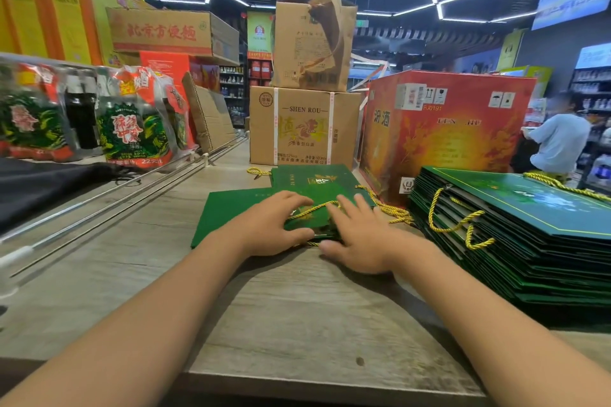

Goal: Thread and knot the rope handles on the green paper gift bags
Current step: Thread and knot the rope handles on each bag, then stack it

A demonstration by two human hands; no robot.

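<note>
Both hands lie on a flat green gift bag [307, 195] mid-desk: left hand [271, 225] curled over its near edge, right hand [360, 241] flat, no grip. A gold rope handle [310, 209] runs between them; likely squaring it before knotting. Finished stack [515, 235] lies right on the wood-grain desk [297, 307], shop cartons [304, 125] behind.

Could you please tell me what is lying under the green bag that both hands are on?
Another flat green sheet or bag sticks out to its left on the wooden counter. The hands cover what is directly beneath.
</note>
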